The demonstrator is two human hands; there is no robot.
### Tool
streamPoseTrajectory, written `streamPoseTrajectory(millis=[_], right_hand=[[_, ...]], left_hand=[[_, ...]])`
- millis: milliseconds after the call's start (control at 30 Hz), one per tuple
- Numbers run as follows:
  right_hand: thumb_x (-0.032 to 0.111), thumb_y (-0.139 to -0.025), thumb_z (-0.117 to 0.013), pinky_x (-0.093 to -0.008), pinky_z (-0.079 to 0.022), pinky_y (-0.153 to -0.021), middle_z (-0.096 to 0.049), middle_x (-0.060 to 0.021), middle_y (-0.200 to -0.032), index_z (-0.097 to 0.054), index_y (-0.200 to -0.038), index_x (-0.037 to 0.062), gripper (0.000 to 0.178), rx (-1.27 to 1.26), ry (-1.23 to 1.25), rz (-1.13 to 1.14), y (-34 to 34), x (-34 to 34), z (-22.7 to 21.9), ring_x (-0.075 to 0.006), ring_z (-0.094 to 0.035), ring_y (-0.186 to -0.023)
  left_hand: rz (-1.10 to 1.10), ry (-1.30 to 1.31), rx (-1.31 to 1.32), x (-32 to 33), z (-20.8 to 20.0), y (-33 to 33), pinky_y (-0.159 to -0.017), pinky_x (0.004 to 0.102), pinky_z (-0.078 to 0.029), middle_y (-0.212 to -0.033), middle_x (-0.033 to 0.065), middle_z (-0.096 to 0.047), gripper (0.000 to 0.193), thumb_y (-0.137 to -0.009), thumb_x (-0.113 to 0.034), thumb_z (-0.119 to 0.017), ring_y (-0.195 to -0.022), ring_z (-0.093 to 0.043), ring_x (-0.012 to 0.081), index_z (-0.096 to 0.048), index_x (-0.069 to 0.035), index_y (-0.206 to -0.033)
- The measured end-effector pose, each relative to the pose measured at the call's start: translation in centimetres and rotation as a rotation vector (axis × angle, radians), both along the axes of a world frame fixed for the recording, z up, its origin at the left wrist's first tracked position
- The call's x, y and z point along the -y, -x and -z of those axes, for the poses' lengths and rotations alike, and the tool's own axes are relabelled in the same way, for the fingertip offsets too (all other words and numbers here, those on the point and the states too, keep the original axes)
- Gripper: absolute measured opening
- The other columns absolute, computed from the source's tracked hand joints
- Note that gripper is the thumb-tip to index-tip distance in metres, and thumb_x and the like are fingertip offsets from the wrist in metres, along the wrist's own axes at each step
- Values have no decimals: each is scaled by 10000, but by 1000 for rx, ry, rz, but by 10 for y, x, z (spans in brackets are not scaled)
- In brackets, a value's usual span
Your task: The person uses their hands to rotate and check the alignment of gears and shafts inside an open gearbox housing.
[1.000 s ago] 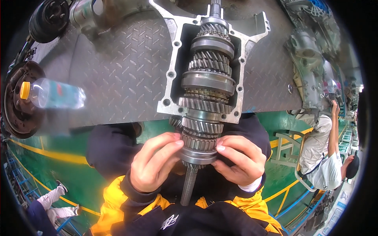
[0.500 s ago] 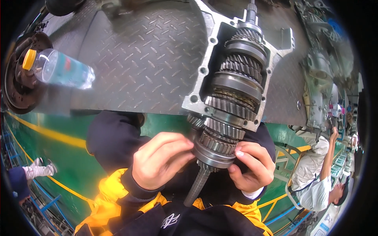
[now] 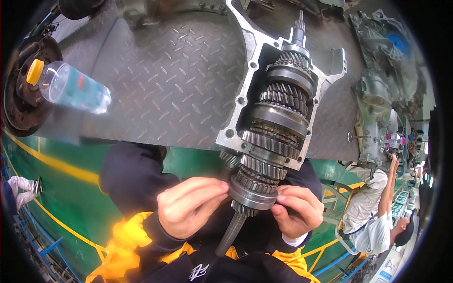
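Note:
A gearbox shaft with several helical gears [image 3: 284, 98] lies in an open-topped metal housing [image 3: 241, 101]. Its near end sticks out past the housing and the bench edge, toward my body. On that end sits a smooth grooved synchronizer sleeve [image 3: 252, 195], below a helical gear [image 3: 263, 168]. My left hand [image 3: 191, 206] pinches the sleeve's left rim with thumb and fingertips. On the opposite rim, my right hand [image 3: 300, 211] grips it with thumb and bent fingers. Below the sleeve, a small gear and a long splined shaft end [image 3: 231, 233] point down toward my jacket.
The housing rests on a tread-plate bench [image 3: 165, 89]. A clear bottle with a yellow cap [image 3: 75, 87] lies on its left, beside a rusty round drum [image 3: 30, 89]. More metal housings [image 3: 375, 89] stand at the right. Beyond them another person [image 3: 377, 221] works.
The view has shifted a little, so the bench and housing sit lower. My right fingertips have moved from the toothed ring to the sleeve's rim; my left fingertips stay at its left side.

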State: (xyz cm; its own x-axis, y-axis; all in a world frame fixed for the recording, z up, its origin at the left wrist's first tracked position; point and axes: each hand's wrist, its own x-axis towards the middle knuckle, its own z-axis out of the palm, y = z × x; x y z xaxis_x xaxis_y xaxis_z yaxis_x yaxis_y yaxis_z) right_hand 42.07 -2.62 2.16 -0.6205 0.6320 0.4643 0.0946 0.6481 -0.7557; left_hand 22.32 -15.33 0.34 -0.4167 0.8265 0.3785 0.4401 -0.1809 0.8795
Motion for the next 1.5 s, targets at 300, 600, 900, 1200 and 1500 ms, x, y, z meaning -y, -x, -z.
streamPoseTrajectory(millis=[300, 600, 900, 1200, 1500], right_hand=[[-1, -716, -843, -313, -597, -703, -710, -159, -866, -717, -926, -33, 248, 40, -3, 57, -2, -2, 0, -272, -722, -765], [-12, -722, -834, -326, -599, -728, -711, -162, -876, -715, -943, -33, 252, 37, 11, 71, 4, 3, -3, -282, -723, -794], [-20, -728, -817, -349, -603, -722, -705, -166, -920, -704, -985, -33, 281, -56, -14, 31, -1, -9, 1, -296, -715, -813], [73, -871, -723, -393, -525, -661, -618, -159, -899, -638, -951, -1, 138, -324, -2, 23, -2, -2, 19, -341, -627, -769], [177, -872, -727, -361, -491, -626, -569, -120, -769, -588, -821, -4, 234, -321, 374, 210, -12, 56, 41, -278, -606, -669]], left_hand=[[4, 45, 3, -1, -6, -11, -794, 317, -579, -1051, 197, -697, 330, -752, 70, -739, -900, -714, 288, -709, 68, -1081], [33, 71, 11, 4, -4, -11, -856, 343, -562, -1109, 244, -663, 381, -770, 25, -708, -981, -694, 334, -673, 100, -1142], [91, 203, -35, -2, -2, -9, -931, 414, -521, -1162, 295, -640, 429, -857, -111, -631, -1042, -665, 404, -611, 115, -1221], [134, 179, 74, 4, -6, -29, -1007, 433, -453, -1308, 301, -540, 589, -1000, -287, -554, -1165, -562, 376, -409, 124, -1396], [110, -46, -163, -4, -7, -35, -996, 445, -478, -1376, 272, -492, 446, -1024, -171, -538, -1186, -562, 388, -476, 101, -1372]])
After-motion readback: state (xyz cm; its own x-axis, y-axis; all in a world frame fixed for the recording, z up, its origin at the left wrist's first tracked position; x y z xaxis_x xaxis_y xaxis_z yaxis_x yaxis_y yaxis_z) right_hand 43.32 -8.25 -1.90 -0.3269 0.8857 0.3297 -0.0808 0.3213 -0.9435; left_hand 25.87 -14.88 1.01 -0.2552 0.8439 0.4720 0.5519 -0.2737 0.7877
